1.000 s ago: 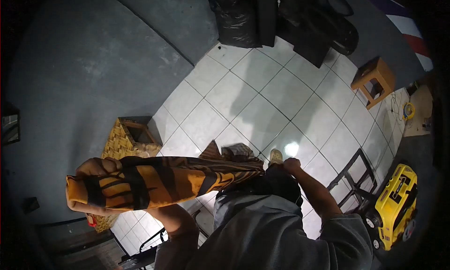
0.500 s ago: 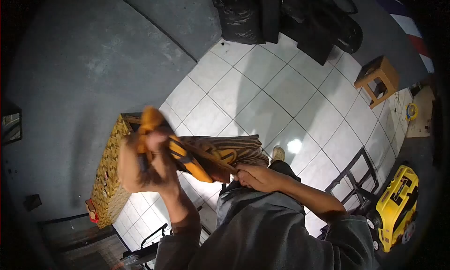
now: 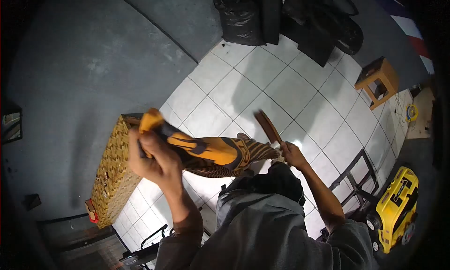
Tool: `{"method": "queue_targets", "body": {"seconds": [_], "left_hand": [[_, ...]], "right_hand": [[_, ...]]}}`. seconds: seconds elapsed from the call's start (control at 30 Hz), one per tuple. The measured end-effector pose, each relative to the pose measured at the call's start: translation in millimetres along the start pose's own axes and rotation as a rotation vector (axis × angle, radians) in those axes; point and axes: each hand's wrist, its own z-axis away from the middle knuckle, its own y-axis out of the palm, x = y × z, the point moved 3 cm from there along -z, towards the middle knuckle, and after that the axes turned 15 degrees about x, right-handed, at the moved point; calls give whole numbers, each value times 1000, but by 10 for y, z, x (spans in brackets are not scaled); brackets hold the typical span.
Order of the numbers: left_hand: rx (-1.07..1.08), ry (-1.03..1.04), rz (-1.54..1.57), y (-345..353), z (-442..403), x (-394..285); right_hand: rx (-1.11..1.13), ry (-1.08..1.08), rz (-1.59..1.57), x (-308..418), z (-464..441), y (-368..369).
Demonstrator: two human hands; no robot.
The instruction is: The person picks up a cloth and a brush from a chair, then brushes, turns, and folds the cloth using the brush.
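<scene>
An orange and black patterned cloth hangs bunched across the middle of the view. My left hand is closed on its left end, raised near the woven basket. In my right hand is the handle of a brown brush, which points up and left over the tiled floor. The cloth's striped right end lies close to my right hand; whether they touch I cannot tell.
A woven basket stands along the grey wall at left. Black bags are at the top, a brown stool at upper right. A yellow toy car and a black metal frame are at right.
My right hand has moved right, away from my left, with the brush now clearly seen off the cloth. The cloth is stretched out more, and my left hand has shifted slightly.
</scene>
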Motion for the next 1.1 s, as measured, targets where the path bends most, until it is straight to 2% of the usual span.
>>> {"method": "queue_targets", "body": {"seconds": [0.07, 0.13, 0.2, 0.27, 0.3, 0.33, 0.4, 0.47, 0.53, 0.6, 0.67, 0.7, 0.73, 0.8, 0.87, 0.93, 1.0, 1.03, 1.07, 1.1], "left_hand": [[48, 18, 100, 135, 19, -91], [27, 20, 35, 179, 12, -149], [-98, 83, 78, 209, -56, -201], [-223, 53, 42, 167, -78, -157], [-250, 36, 131, 134, -90, -165], [-283, 55, 81, 85, -122, -137], [-386, 31, 53, -65, -147, -95], [-471, -18, 91, -119, -199, -145], [-431, -111, 172, -163, -160, -14], [-390, -118, 170, -163, -146, -36], [-58, -268, 224, -53, -179, -23], [14, -283, 168, 53, -160, 70], [178, -471, 247, 137, -139, 15], [308, -485, 288, 323, -55, 63], [372, -388, 355, 482, 24, 31], [550, -534, 436, 506, 64, -96], [542, -472, 612, 522, 27, -277], [431, -392, 571, 506, -8, -356], [407, -321, 503, 452, -36, -286], [285, -214, 490, 393, -94, -290]], "right_hand": [[253, -117, -513, 977, 193, 95], [469, -185, -596, 1609, 469, 166], [558, -397, -489, 1783, 597, 334], [555, -408, -375, 1678, 551, 465], [463, -446, -129, 1422, 434, 542], [368, -479, 116, 1120, 299, 615], [409, -169, 555, 120, 24, 646], [398, 298, 665, -655, -23, 489], [313, 432, 742, -997, 122, 328], [294, 468, 730, -1308, 184, 193], [273, 504, 721, -1236, 173, 114], [211, 412, 679, -1072, 123, 88], [148, 321, 636, -802, 89, 75], [-247, 83, 232, -168, 15, 140], [-295, -284, -2, 991, 266, 227], [-51, -321, -339, 1711, 556, 389], [23, -431, -226, 1941, 626, 539], [93, -473, -257, 1882, 556, 635], [94, -478, -254, 1737, 461, 671], [135, -376, 38, 1509, 344, 697]]}}
